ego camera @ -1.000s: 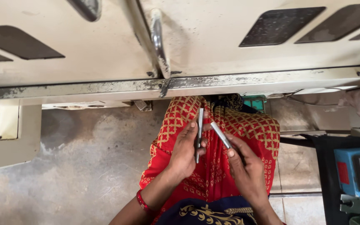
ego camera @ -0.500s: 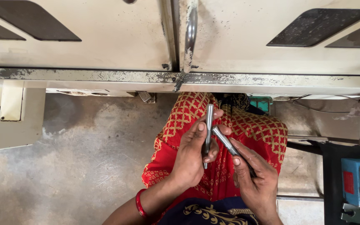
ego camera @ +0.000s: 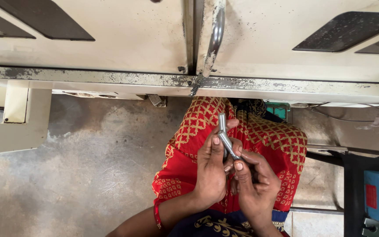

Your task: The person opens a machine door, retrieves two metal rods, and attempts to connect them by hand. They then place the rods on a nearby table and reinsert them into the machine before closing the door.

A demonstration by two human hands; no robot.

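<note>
**Two metal rods held together over a red patterned lap**

Two slim grey metal rods are gripped at the centre of the head view, just right of the middle. The upright rod (ego camera: 221, 125) is held by the left hand (ego camera: 210, 169), whose fingers are closed around its lower part while its top end stands clear toward 12 o'clock. The slanted rod (ego camera: 230, 147) is pinched by the right hand (ego camera: 254, 184), thumb and forefinger shut on its lower end; its upper end leans toward 11 o'clock and meets the upright rod, the two appearing to touch there. The hands are pressed close together, the right one at 4 o'clock from the left. A red bangle (ego camera: 156, 215) is worn on the left wrist.

Beneath the hands a red garment with a yellow lattice pattern (ego camera: 189, 162) is spread over the person's lap. At 12 o'clock a cream-coloured metal cabinet (ego camera: 123, 39) fills the upper part of the view, its worn lower edge running across; a curved chrome handle (ego camera: 213, 41) is fixed beside the seam between its two doors. A bare concrete floor (ego camera: 80, 166) lies at 9 o'clock. At 3 o'clock, well apart from the hands, a blue box-shaped device (ego camera: 376, 197) is seen at the frame's edge.
</note>
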